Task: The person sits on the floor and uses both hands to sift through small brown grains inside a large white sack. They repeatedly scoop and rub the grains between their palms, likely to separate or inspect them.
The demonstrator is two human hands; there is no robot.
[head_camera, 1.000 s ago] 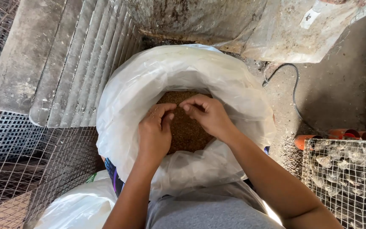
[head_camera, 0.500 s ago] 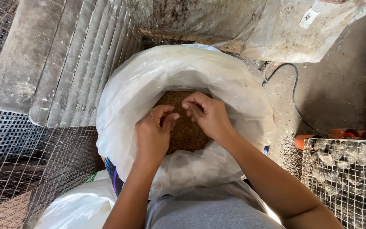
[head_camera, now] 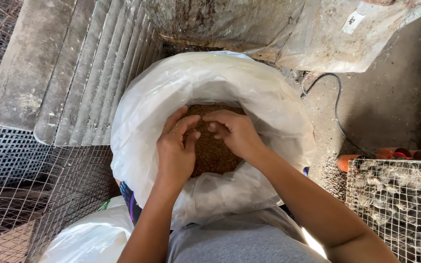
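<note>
Hiding feed (head_camera: 210, 151), hands' fingertips unclear

Pretty grimy spot: dusty concrete floor (head_camera: 391, 112) with a black cable (head_camera: 337, 109) snaking across, wire cages (head_camera: 20, 195) on the left, another wire cage (head_camera: 395, 199) right, corrugated sheet (head_camera: 98, 73) leaning nearby.

Sack mouth (head_camera: 210, 78) open above; wire cages (head_camera: 395, 204) flank it.

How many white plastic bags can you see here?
2. One large open white bag sits in the middle, holding brown grain, with the left hand and right hand inside it. A second white bag lies at bottom left. Others may be hidden.
</note>
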